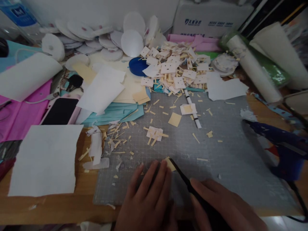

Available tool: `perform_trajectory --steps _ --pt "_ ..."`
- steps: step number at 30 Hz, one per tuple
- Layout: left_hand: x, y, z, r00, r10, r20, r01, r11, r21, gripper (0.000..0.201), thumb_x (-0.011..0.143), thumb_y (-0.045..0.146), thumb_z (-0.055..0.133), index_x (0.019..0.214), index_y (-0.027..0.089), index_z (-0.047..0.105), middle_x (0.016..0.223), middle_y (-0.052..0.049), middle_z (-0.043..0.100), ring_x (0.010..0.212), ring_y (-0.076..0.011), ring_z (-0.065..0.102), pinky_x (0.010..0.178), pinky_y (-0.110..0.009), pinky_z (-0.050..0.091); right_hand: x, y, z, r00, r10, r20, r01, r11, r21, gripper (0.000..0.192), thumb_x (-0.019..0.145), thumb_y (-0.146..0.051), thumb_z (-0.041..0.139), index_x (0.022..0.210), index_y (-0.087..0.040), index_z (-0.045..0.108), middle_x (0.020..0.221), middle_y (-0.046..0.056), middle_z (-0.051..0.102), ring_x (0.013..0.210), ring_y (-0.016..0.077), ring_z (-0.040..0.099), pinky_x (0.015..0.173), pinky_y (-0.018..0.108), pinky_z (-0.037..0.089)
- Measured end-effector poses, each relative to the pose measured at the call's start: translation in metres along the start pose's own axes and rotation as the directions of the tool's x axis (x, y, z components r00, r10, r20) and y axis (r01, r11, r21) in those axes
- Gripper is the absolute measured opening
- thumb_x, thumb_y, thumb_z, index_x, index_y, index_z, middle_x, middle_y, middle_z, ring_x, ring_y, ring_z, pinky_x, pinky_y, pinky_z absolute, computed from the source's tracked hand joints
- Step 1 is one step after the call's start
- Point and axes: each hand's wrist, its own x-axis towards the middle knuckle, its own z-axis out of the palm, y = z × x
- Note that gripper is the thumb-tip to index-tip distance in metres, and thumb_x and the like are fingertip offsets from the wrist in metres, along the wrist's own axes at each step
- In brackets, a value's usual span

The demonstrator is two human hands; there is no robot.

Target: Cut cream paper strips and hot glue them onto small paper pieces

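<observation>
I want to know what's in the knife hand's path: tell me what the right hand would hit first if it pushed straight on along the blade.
Probably the small tan card piece at the black knife tip, which the right hand holds; the left hand fingertips lie right beside it.

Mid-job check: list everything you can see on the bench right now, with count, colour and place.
cutting mat: one, grey, centre
small tan piece: one, under left fingertips
black knife: one, in right hand
white squares: heap, back centre
white discs: many, back left
blue lid: one, by the heap
glue gun: one, blue, right
phone: one, pink case, left
white sheet: one, front left
left hand: pressing piece
right hand: gripping knife
</observation>
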Motion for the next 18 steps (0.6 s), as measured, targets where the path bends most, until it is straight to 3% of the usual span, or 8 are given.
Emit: perform_trajectory --steps 7,13,18 --pt "0.003 0.003 0.002 0.999 -0.021 0.029 0.021 1.000 0.001 0.054 0.077 0.038 0.056 0.123 0.008 0.058 0.141 -0.010 0.048 0.131 -0.0260 0.036 0.115 -0.041 0.008 -0.002 -0.002 0.005 1.000 0.028 -0.006 -0.028 0.999 -0.022 0.029 0.088 -0.017 0.041 0.117 -0.018 0.047 0.063 0.002 0.063 0.052 0.0167 0.062 0.042 0.026 0.047" --pt "0.004 0.005 0.002 1.000 -0.026 0.014 0.025 0.999 0.043 0.052 0.077 0.039 0.057 0.120 0.009 0.060 0.138 -0.010 0.051 0.126 -0.0241 0.040 0.116 -0.039 0.007 0.004 -0.009 0.008 0.993 -0.080 -0.093 0.075 0.996 -0.049 0.021 0.090 -0.014 0.041 0.109 -0.013 0.051 0.055 -0.002 0.058 0.043 0.0133 0.056 0.038 0.025 0.042" --pt "0.004 0.006 0.002 0.999 -0.028 0.027 0.026 0.997 0.073 0.052 0.078 0.037 0.054 0.121 0.009 0.059 0.139 -0.009 0.050 0.125 -0.0244 0.041 0.116 -0.038 0.007 0.003 -0.010 0.011 0.994 -0.039 -0.100 0.030 0.995 -0.093 0.018 0.093 -0.016 0.039 0.104 -0.017 0.053 0.051 -0.003 0.056 0.042 0.0130 0.056 0.038 0.024 0.041"
